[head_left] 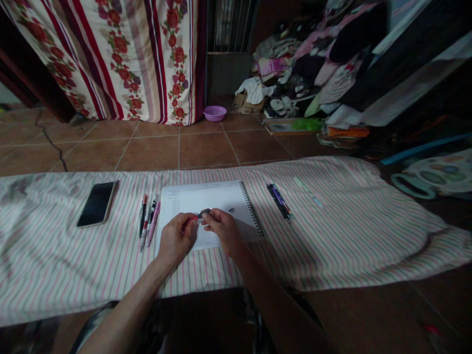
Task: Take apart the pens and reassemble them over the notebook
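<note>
Both my hands meet over a spiral notebook [206, 199] lying open on a striped cloth [332, 226]. My left hand [177, 241] and my right hand [221, 228] are closed on the two ends of a pen [202, 214] with a red part and a dark part, held just above the page. A small dark piece [231, 210] lies on the page beside my right hand. Several pens [148, 220] lie in a row left of the notebook. More pens [279, 201] lie to its right.
A dark phone [97, 203] lies on the cloth at the left. Beyond the cloth is brown tiled floor [206, 145], a flowered curtain [121, 54], a purple bowl [215, 113] and a heap of clothes [313, 64] at the back right.
</note>
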`<state>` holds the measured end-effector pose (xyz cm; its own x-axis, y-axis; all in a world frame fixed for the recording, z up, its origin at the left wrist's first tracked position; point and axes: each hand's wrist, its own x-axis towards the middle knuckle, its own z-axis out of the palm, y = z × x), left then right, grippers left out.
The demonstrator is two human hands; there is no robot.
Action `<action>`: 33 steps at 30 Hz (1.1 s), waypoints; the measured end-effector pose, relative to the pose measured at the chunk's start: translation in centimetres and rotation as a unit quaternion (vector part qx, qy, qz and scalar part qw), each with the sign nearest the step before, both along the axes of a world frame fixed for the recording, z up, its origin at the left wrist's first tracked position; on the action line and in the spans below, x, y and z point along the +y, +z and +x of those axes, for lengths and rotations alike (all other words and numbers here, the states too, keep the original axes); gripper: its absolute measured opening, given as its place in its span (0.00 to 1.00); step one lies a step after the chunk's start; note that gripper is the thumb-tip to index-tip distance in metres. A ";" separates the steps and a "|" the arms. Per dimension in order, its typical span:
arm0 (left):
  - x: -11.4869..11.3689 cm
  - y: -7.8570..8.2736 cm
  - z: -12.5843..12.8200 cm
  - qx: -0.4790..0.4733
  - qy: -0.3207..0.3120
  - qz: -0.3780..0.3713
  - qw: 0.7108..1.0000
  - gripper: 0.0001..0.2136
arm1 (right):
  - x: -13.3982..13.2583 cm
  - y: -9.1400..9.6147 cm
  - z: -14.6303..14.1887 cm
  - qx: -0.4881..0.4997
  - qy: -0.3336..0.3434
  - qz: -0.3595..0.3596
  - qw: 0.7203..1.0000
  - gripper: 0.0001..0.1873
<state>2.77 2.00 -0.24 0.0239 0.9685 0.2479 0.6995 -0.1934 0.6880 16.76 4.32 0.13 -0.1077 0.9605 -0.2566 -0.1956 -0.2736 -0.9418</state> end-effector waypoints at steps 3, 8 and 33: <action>0.0 0.1 0.0 0.003 0.001 -0.004 1.000 0.10 | 0.0 0.0 0.0 0.007 0.004 -0.008 1.000 0.13; -0.1 0.2 -0.1 0.001 0.000 -0.007 1.000 0.10 | 0.0 -0.2 0.2 0.020 0.009 -0.004 1.000 0.14; 0.0 -0.1 0.1 -0.014 -0.005 -0.021 1.000 0.10 | 0.1 -0.4 0.0 0.017 -0.014 -0.008 1.000 0.13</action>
<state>2.83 2.01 -0.35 0.0270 0.9778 0.2078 0.6780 -0.1706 0.7150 16.79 4.39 -0.23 -0.0891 0.9592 -0.2683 -0.2351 -0.2820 -0.9301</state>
